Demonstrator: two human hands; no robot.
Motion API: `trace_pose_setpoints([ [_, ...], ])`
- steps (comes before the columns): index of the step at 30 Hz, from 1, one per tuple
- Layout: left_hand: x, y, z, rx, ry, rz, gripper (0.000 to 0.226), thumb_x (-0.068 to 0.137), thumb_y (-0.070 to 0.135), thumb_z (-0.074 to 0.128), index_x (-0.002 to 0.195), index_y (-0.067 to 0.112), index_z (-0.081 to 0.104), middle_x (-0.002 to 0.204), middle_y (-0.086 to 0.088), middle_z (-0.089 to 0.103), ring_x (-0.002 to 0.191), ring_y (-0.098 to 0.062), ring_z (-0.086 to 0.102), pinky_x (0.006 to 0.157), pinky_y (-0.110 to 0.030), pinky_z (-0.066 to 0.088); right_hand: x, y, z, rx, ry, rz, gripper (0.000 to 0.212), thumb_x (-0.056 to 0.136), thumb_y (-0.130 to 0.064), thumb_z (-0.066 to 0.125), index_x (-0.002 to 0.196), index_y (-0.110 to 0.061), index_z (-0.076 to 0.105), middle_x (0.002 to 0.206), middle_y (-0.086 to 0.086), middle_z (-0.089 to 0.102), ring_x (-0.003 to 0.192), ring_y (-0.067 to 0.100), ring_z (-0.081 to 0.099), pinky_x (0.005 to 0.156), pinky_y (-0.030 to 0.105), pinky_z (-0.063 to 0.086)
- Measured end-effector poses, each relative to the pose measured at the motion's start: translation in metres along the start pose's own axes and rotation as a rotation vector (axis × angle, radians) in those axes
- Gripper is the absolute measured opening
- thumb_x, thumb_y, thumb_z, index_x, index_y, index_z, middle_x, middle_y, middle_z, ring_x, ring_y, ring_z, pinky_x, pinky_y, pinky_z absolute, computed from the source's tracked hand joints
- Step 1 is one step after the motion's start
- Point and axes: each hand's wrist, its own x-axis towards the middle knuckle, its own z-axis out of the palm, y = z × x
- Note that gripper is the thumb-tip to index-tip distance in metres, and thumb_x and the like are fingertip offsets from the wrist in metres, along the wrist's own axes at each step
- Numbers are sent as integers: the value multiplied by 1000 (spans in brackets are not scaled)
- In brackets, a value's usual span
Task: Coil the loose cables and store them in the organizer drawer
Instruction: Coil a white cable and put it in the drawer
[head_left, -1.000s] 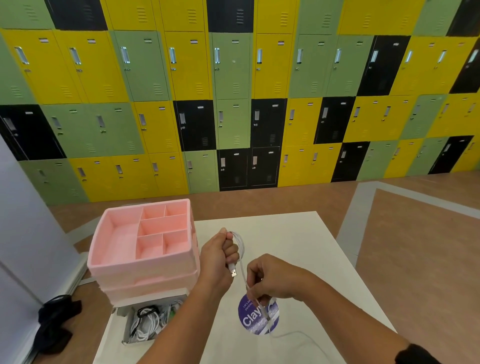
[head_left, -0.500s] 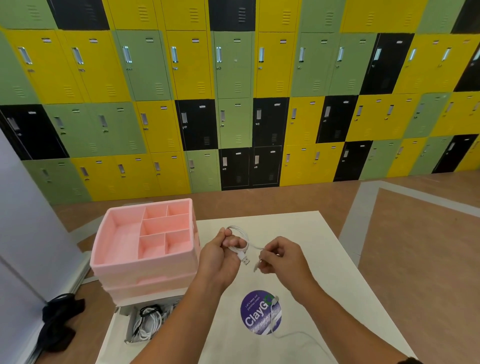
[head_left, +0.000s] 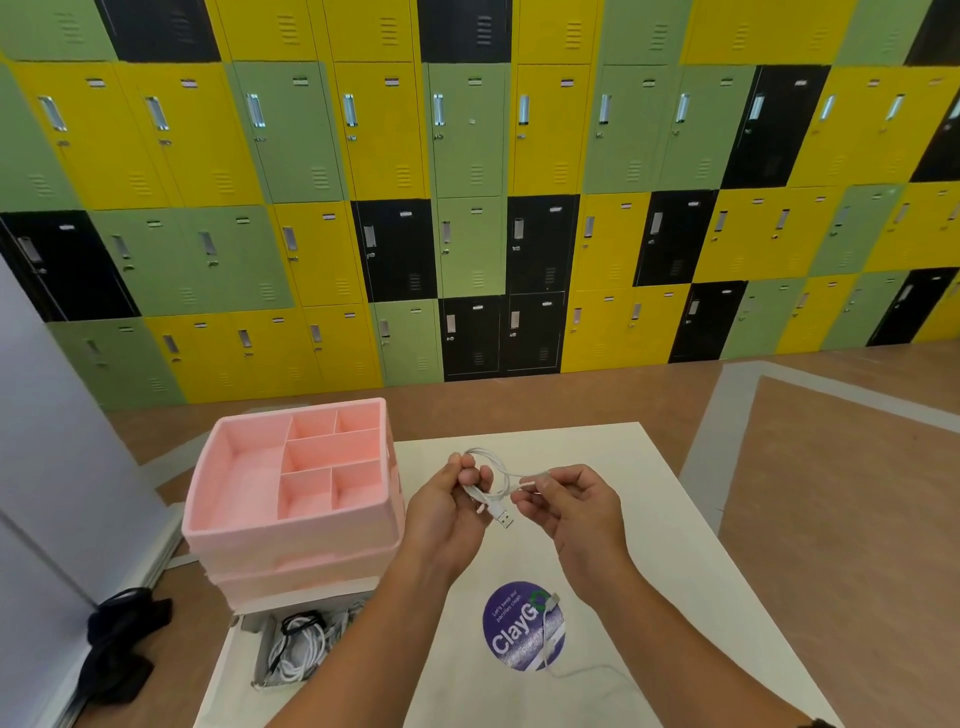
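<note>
A thin white USB cable (head_left: 496, 470) is looped in a small coil above the white table (head_left: 613, 519). My left hand (head_left: 452, 509) grips the coil, and the metal USB plug hangs just below its fingers. My right hand (head_left: 569, 501) pinches the cable's free end a little to the right of the coil. The pink organizer (head_left: 296, 483) stands at the table's left, its top tray divided into several compartments. Below it, an open drawer (head_left: 298, 649) holds a tangle of white and black cables. Another thin white cable (head_left: 550, 639) lies loose on the table across a purple round sticker.
The purple round sticker (head_left: 511, 629) sits on the table near its front. A black cloth bundle (head_left: 122, 644) lies on the floor at the left beside a white panel (head_left: 47, 467). A wall of yellow, green and black lockers (head_left: 467, 208) fills the background.
My right hand rose from near the sticker up level with my left hand and drew the cable's end out to the right. The coil in my left hand has gained a loop.
</note>
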Motion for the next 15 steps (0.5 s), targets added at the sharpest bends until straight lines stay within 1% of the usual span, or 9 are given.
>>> trace_pose_setpoints([
  [2, -3, -1, -1, -6, -10, -31, 30, 107, 25, 42, 85, 12, 58, 55, 3, 49, 72, -15, 60, 76, -36, 46, 0, 0, 1, 26, -9, 16, 5, 94, 8, 59, 97, 5, 58, 92, 29, 71, 77, 35, 73, 72, 33, 63],
  [6, -2, -4, -1, -42, -29, -27, 32, 107, 26, 43, 82, 12, 58, 55, 3, 48, 74, -16, 59, 76, -37, 47, -1, 1, 5, 140, -52, 171, 9, 94, 10, 58, 93, 0, 58, 85, 23, 70, 71, 29, 70, 65, 31, 61],
  [8, -2, -9, -1, 18, -47, -16, 32, 106, 27, 42, 81, 12, 57, 57, 3, 48, 74, -17, 59, 71, -37, 48, -2, 2, 8, 159, -49, 220, 10, 95, 7, 56, 96, -2, 60, 83, 19, 71, 71, 27, 69, 64, 32, 59],
  [10, -2, -15, 0, 77, -52, -12, 31, 105, 29, 44, 82, 13, 58, 59, 2, 47, 74, -20, 57, 69, -37, 48, -3, 4, 12, 179, -54, 254, 12, 97, 4, 55, 101, -4, 62, 88, 18, 72, 75, 27, 69, 66, 34, 56],
  [12, -2, -21, 1, 65, -46, -4, 30, 105, 28, 45, 83, 11, 58, 60, 0, 47, 73, -22, 55, 70, -38, 51, -4, 3, 14, 180, -84, 275, 17, 97, 4, 52, 107, -1, 65, 94, 19, 73, 80, 28, 70, 69, 35, 55],
  [13, -2, -21, 2, 43, -45, 11, 31, 105, 26, 44, 83, 9, 58, 61, -2, 46, 72, -22, 54, 73, -38, 53, -6, 2, 15, 166, -112, 283, 21, 97, 4, 50, 110, 0, 65, 96, 19, 73, 82, 28, 70, 70, 35, 55],
  [15, -2, -18, 5, 12, -37, 47, 31, 106, 23, 43, 84, 7, 56, 61, -3, 45, 69, -21, 54, 78, -38, 55, -9, 0, 16, 143, -178, 291, 24, 97, 2, 47, 109, 0, 68, 96, 18, 73, 81, 26, 70, 72, 36, 53],
])
